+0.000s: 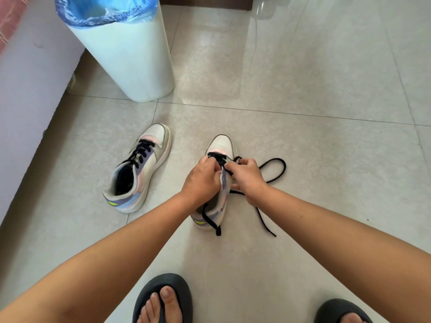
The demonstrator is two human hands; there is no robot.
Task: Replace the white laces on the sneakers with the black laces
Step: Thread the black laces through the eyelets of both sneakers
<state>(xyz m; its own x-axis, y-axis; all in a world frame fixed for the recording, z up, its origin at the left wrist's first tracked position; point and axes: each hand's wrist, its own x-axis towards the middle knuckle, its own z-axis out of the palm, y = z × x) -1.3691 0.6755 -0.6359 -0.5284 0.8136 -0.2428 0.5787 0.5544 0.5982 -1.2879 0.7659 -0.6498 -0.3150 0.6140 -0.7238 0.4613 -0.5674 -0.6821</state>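
Note:
Two white, pink and lilac sneakers stand on the tiled floor. The left sneaker (140,169) is laced all the way up with a black lace. The right sneaker (220,145) has black lacing only near the toe. My left hand (203,178) grips its upper left side at the eyelets. My right hand (247,176) pinches the black lace (277,169) at the right eyelets. One loose end loops out to the right, another trails over the heel. The middle of the shoe is hidden behind my hands. No white lace is in view.
A tall white bin (126,54) with a blue liner stands behind the left sneaker. A pale wall or furniture side (30,89) runs along the left. My feet in dark slippers (163,297) are at the bottom edge.

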